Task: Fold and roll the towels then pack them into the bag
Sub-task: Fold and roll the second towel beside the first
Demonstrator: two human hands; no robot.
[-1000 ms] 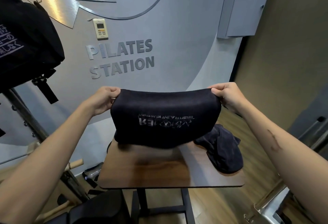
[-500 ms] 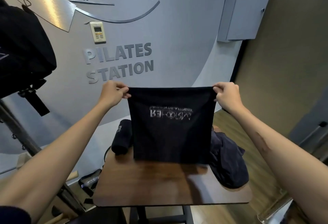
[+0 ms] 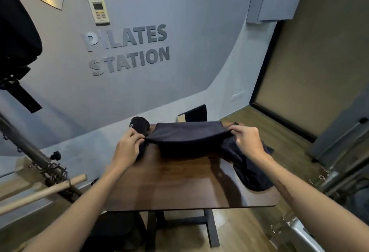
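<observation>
Dark folded towel (image 3: 186, 138) at far side of wood table (image 3: 189, 187), near edge lifted. Left hand (image 3: 128, 146) pinches its left corner, right hand (image 3: 248, 140) pinches the right. Rolled towel (image 3: 139, 125) just behind left hand, crumpled towel (image 3: 249, 169) under right wrist. Black bag (image 3: 16, 36) hangs far left. Soft matte cloth, glossy tabletop.

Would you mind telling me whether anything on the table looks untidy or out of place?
Yes: a crumpled dark towel lies bunched at the table's right edge, partly drooping over it. The rolled towel at the far left looks neat, and the towel held between left hand and right hand is mid-fold.
</observation>
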